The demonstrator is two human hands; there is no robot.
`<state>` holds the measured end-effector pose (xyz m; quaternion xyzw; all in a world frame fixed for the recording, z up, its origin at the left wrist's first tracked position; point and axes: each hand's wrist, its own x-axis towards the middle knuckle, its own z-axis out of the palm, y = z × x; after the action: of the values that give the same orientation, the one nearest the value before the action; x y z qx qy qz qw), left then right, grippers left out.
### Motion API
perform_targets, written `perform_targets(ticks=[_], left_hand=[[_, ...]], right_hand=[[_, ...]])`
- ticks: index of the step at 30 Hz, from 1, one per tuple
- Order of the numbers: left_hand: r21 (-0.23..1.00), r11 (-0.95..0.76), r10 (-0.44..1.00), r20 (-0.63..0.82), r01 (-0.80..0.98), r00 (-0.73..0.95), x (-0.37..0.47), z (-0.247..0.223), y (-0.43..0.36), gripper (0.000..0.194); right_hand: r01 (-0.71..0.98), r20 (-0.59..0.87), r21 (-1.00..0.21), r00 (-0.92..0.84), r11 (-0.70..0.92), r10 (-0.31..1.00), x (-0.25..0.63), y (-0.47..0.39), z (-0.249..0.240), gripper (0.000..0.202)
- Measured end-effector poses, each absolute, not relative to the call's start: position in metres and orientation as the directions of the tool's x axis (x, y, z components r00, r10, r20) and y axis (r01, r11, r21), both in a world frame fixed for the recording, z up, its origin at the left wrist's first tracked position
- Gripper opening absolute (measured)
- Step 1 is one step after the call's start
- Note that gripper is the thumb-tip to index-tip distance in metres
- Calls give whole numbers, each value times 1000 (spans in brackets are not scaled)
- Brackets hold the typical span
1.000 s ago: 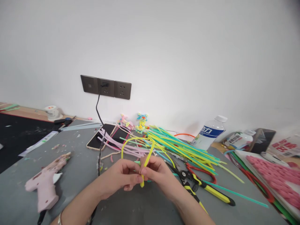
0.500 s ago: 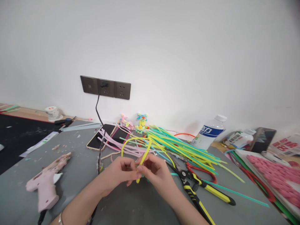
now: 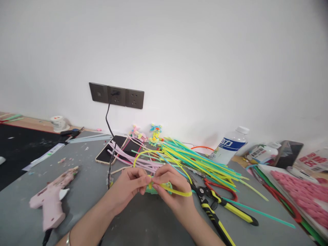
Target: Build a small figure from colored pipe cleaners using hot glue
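My left hand (image 3: 132, 186) is closed, thumb and fingers pinching the yellow pipe cleaner near its middle. Close beside it, my right hand (image 3: 175, 186) pinches the same yellow pipe cleaner (image 3: 183, 193), whose loose end sticks out to the right below the fingers. A small light-green piece (image 3: 151, 190), apparently of pipe cleaners too, shows between and behind the fingertips; which hand bears it I cannot tell. Another stretch of yellow arcs up behind my left hand. Just right of my right hand lie wire cutters (image 3: 203, 192) with black-and-yellow handles.
Loose green and yellow pipe cleaners (image 3: 202, 162) lie behind my hands, pink ones (image 3: 123, 153) left over phones (image 3: 107, 153). A pink glue gun (image 3: 51, 201) rests at left. Red-handled scissors (image 3: 232, 193), a bottle (image 3: 230, 145) and two small figures (image 3: 155, 135) stand or lie farther back.
The yellow end that stood upright above my right hand now points right, low beneath its fingers. My right hand has turned over somewhat, and more of the green piece shows.
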<state>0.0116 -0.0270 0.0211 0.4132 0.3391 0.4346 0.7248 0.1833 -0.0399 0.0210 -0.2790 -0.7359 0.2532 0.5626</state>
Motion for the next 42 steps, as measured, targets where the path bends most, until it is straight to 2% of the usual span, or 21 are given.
perform_targets(ticks=[8,11,15,22,29,32,35,38,42], left_hand=[[844,299,926,-145,-445,347,15,17,-29,44],[834,321,918,-159,-448,363,17,16,-30,44],[860,293,916,-126,-418,382,16,18,-29,42],[961,14,956,68,-277,286,11,17,-27,20],[967,-117,948,176,-225,265,10,20,-28,19],[960,-25,939,119,-280,324,11,22,-29,27],[931,211,866,-38,-297,498,10,22,-29,41],[901,366,779,-160,-232,607,7,21,-30,49],[878,457,699,-256,-143,668,4,19,-31,44]], right_hand=[[396,784,-421,-295,816,547,184,-46,21,12],[439,809,-393,-252,808,530,182,-48,20,12],[378,779,-491,-212,785,590,183,-46,19,13],[140,662,-735,-66,664,747,185,-39,18,12],[-55,498,-867,-49,496,866,182,-35,12,7],[-146,405,-908,-82,392,910,185,-31,12,13],[-253,275,-945,-274,207,922,191,-30,17,16],[-273,183,-960,-465,56,866,196,-33,23,16],[-257,135,-966,-599,-30,789,200,-35,26,16]])
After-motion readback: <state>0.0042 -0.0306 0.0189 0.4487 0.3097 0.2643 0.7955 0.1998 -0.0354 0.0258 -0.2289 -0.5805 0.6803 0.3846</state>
